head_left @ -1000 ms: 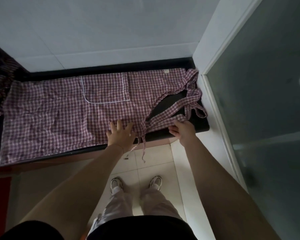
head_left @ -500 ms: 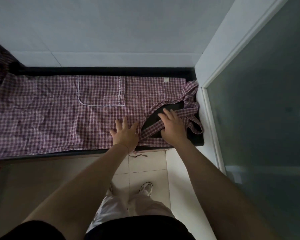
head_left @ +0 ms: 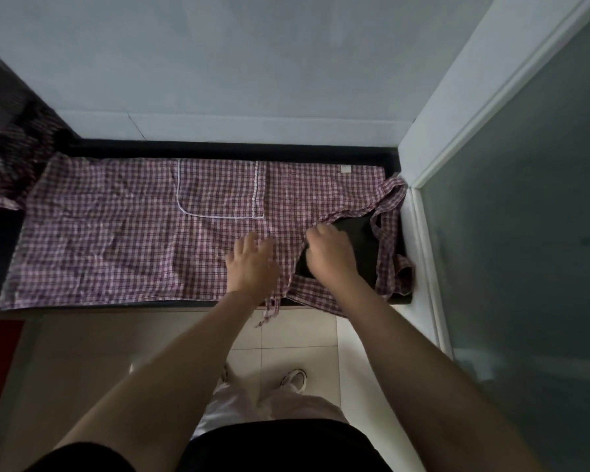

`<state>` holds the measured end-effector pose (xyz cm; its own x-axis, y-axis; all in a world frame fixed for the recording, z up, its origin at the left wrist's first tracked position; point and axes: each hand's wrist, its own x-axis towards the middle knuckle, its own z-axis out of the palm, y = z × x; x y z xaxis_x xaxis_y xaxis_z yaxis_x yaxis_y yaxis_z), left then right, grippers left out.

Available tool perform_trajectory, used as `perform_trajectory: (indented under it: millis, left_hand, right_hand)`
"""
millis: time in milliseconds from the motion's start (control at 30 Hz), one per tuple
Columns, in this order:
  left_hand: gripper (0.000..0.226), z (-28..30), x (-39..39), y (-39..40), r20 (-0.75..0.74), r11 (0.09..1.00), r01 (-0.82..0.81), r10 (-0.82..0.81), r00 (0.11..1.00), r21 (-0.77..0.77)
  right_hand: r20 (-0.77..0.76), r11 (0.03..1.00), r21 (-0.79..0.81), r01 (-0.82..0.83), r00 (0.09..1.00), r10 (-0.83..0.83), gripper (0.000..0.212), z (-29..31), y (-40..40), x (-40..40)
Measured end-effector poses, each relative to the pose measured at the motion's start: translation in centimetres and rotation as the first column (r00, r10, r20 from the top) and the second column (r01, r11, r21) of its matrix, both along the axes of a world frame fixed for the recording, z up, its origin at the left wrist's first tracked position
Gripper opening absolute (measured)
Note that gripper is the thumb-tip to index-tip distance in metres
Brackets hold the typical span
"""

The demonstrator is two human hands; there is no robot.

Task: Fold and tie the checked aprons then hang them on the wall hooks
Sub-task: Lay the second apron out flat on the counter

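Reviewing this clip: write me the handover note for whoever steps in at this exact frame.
Left hand: flat, fingers spread, pressing the apron near its waist.
Right hand: fingers curled at the apron's curved edge; whether it grips cloth is unclear.
Apron lies spread on the dark counter, pocket up, straps loose at the right, one tie hanging off the front edge.
Another checked cloth sits far left.
Done: apron laid out.
Left: fold, tie, hang. No hooks in view.

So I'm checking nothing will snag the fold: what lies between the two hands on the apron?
Head view: between the left hand and right hand lies only checked apron cloth, narrowing into a tie strap that hangs over the ledge edge.
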<state>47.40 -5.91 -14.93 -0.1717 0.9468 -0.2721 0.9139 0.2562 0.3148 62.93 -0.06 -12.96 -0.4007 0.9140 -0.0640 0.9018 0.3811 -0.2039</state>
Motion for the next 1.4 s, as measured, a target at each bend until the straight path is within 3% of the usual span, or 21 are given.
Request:
perform_trajectory:
  millis: [100,200,333,433,467,533,633,700,767,900,1233,1400]
  left_hand:
    - [0.064,-0.6,-2.4,-1.5,-0.096,0.978,-0.206,0.205,0.974,-0.009]
    - [0.07,-2.2,-6.4,-3.7,-0.126,0.949,-0.276,0.258,0.958,-0.154]
    - [0.057,-2.8,-10.1,-6.0,-0.134,0.981,-0.171,0.159,0.978,-0.086]
    - [0.052,-2.0,-11.9,-6.5,-0.089,0.992,-0.124,0.124,0.988,0.002]
    - [0.054,-1.9,-12.5,-6.8,-0.096,0.992,-0.13,0.13,0.987,0.002]
    - [0.069,-1.8,-14.9,-7.8,-0.087,0.989,-0.122,0.115,0.99,-0.082]
    - [0.091,-2.2,-18.7,-9.1,-0.06,0.975,0.007,-0.02,0.998,-0.221]
    - [0.098,-2.3,-21.6,-9.9,-0.082,0.96,0.101,-0.127,0.989,-0.261]
    - [0.107,-2.4,-23.9,-10.4,-0.121,0.936,0.159,-0.206,0.971,-0.315]
    - [0.101,-2.7,-26.7,-10.5,-0.181,0.921,0.217,-0.285,0.941,-0.325]
    - [0.076,-1.0,-27.9,-10.9,-0.167,0.907,0.316,-0.37,0.914,-0.277]
    - [0.076,-0.6,-25.9,-10.3,-0.227,0.92,0.234,-0.313,0.922,-0.316]
  right_hand:
    - [-0.175,0.979,-0.138,-0.152,0.976,0.127,0.023,-1.1,-3.0,-4.0]
    - [-0.091,0.963,-0.143,-0.229,0.972,0.218,0.037,-3.9,-5.4,-4.6]
    - [0.105,0.991,-0.123,0.052,0.994,-0.039,0.043,-4.5,-5.4,-3.5]
    - [0.425,0.962,-0.137,0.237,0.891,-0.159,0.059,-2.9,-5.0,-6.1]
    - [0.43,0.962,-0.116,0.246,0.886,-0.174,0.057,-2.4,-5.2,-7.3]
    - [0.266,0.982,-0.076,0.172,0.953,-0.146,0.049,-2.0,-6.6,-11.3]
    - [0.017,0.969,-0.245,-0.027,0.999,0.032,0.06,-2.5,-9.5,-16.9]
    - [0.062,0.943,-0.327,-0.059,0.995,0.083,0.076,-3.0,-11.3,-19.5]
    - [0.208,0.954,-0.297,-0.029,0.974,0.094,0.089,-3.7,-12.2,-20.3]
    - [0.287,0.981,-0.173,0.091,0.957,-0.038,0.079,-3.9,-12.7,-19.8]
    - [0.176,0.966,0.011,0.259,0.95,-0.257,0.019,-2.8,-13.9,-20.2]
    - [0.023,0.942,0.009,0.335,0.942,-0.335,0.03,-0.3,-11.3,-21.0]
